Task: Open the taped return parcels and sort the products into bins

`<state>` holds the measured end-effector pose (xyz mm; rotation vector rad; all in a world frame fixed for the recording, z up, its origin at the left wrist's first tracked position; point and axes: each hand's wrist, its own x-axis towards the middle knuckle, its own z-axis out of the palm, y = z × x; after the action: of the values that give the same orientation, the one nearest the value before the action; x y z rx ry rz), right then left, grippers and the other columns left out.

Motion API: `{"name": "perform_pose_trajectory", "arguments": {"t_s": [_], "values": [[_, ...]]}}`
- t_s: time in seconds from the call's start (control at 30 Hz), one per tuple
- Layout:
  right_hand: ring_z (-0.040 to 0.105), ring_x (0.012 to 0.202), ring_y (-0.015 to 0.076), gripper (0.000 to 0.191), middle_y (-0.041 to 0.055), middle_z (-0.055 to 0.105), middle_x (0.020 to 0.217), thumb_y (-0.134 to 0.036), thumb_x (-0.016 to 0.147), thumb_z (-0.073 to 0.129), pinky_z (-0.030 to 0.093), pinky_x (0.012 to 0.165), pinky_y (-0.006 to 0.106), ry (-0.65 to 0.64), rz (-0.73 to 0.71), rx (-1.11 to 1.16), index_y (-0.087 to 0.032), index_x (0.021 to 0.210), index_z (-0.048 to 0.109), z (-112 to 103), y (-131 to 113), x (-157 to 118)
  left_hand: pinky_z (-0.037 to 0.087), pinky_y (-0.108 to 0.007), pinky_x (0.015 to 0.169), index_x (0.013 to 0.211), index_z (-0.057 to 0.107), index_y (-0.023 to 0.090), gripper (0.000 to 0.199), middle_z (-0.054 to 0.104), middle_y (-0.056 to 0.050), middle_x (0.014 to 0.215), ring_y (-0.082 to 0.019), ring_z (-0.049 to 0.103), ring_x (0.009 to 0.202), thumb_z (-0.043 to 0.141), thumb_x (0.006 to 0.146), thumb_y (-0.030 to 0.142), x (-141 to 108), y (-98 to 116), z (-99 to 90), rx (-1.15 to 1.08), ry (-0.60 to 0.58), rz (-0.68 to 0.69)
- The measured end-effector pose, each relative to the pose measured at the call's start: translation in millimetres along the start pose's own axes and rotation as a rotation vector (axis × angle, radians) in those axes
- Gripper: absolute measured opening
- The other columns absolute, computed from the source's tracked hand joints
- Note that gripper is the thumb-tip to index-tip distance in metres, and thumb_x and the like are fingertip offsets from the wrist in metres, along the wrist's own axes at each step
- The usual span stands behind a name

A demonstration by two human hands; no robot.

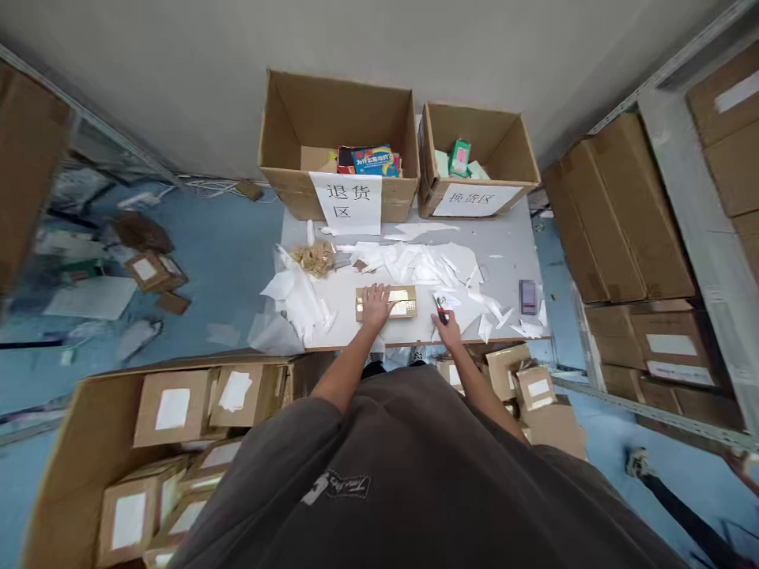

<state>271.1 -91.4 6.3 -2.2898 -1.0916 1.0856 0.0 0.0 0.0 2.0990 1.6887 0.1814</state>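
A small taped cardboard box (404,303) lies flat near the front edge of the white table (344,330). On its left part rests my left hand (376,307), fingers spread over the top. To the right of the box, my right hand (448,325) is wrapped round a red and black cutter (440,309) whose tip points away from me. Torn white paper scraps (424,265) lie behind the box, and a clump of brown tape (316,258) sits at the back left.
Two open cartons with paper signs, a left one (285,187) and a right one (427,197), stand at the back. A phone (527,299) lies at the right. A big carton of parcels (71,466) is at lower left; a person's leg (676,502) shows lower right.
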Motion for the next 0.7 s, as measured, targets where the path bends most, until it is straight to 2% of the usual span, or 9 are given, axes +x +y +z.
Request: {"name": "perform_pose_trajectory", "arguments": {"t_s": [0.1, 0.2, 0.3, 0.4, 0.53, 0.6, 0.7], "values": [[0.075, 0.105, 0.0307, 0.067, 0.0085, 0.079, 0.107, -0.077, 0.081, 0.071, 0.056, 0.09, 0.036, -0.027, 0.07, 0.043, -0.024, 0.121, 0.06, 50, -27, 1, 0.019, -0.057, 0.139, 0.162, 0.056, 0.018, 0.059, 0.053, -0.018, 0.17, -0.036, 0.044, 0.16, 0.057, 0.11, 0.044, -5, 5, -0.8, 0.026, 0.015, -0.041], [0.076, 0.11, 0.0308, 0.068, 0.0119, 0.079, 0.114, -0.073, 0.081, 0.075, 0.057, 0.092, 0.035, -0.018, 0.123, 0.058, -0.023, 0.124, 0.058, 77, -49, 12, 0.025, -0.057, 0.136, 0.163, 0.055, 0.02, 0.059, 0.053, -0.016, 0.17, -0.036, 0.046, 0.158, 0.053, 0.111, 0.047, -15, 7, -4.4, 0.056, 0.045, -0.122], [0.076, 0.115, 0.0321, 0.071, 0.0148, 0.079, 0.121, -0.069, 0.081, 0.079, 0.057, 0.096, 0.037, -0.002, 0.094, 0.035, -0.022, 0.129, 0.056, 85, -73, 37, 0.035, -0.057, 0.13, 0.163, 0.054, 0.021, 0.057, 0.053, -0.017, 0.17, -0.036, 0.047, 0.156, 0.05, 0.111, 0.044, -33, 7, -8.6, 0.077, 0.076, -0.228], [0.075, 0.119, 0.0339, 0.076, 0.0172, 0.078, 0.125, -0.068, 0.078, 0.084, 0.057, 0.099, 0.039, -0.023, 0.042, 0.018, -0.021, 0.131, 0.056, 95, -107, 72, 0.044, -0.057, 0.121, 0.165, 0.052, 0.018, 0.06, 0.045, -0.022, 0.174, -0.039, 0.049, 0.154, 0.052, 0.11, 0.041, -57, 16, -7.4, 0.097, 0.056, -0.305], [0.074, 0.12, 0.0345, 0.076, 0.0178, 0.078, 0.126, -0.06, 0.075, 0.09, 0.057, 0.1, 0.041, -0.059, -0.022, 0.054, -0.022, 0.132, 0.056, 107, -147, 109, 0.052, -0.051, 0.113, 0.172, 0.042, 0.019, 0.067, 0.038, -0.024, 0.177, -0.038, 0.058, 0.144, 0.054, 0.109, 0.034, -73, 36, -2.5, 0.093, -0.041, -0.278], [0.073, 0.12, 0.0346, 0.075, 0.0172, 0.078, 0.127, -0.058, 0.075, 0.09, 0.056, 0.102, 0.042, -0.069, -0.062, 0.075, -0.023, 0.132, 0.056, 102, -152, 115, 0.054, -0.05, 0.111, 0.174, 0.039, 0.02, 0.069, 0.033, -0.023, 0.18, -0.037, 0.06, 0.141, 0.055, 0.107, 0.028, -70, 38, -5.8, 0.099, -0.063, -0.242], [0.072, 0.123, 0.0337, 0.074, 0.0159, 0.076, 0.132, -0.062, 0.078, 0.085, 0.055, 0.103, 0.041, -0.064, -0.1, 0.09, -0.023, 0.134, 0.056, 82, -130, 99, 0.049, -0.054, 0.116, 0.171, 0.044, 0.022, 0.074, 0.029, -0.019, 0.183, -0.04, 0.048, 0.155, 0.061, 0.098, 0.015, -56, 24, -20.7, 0.146, -0.06, -0.101]]}}
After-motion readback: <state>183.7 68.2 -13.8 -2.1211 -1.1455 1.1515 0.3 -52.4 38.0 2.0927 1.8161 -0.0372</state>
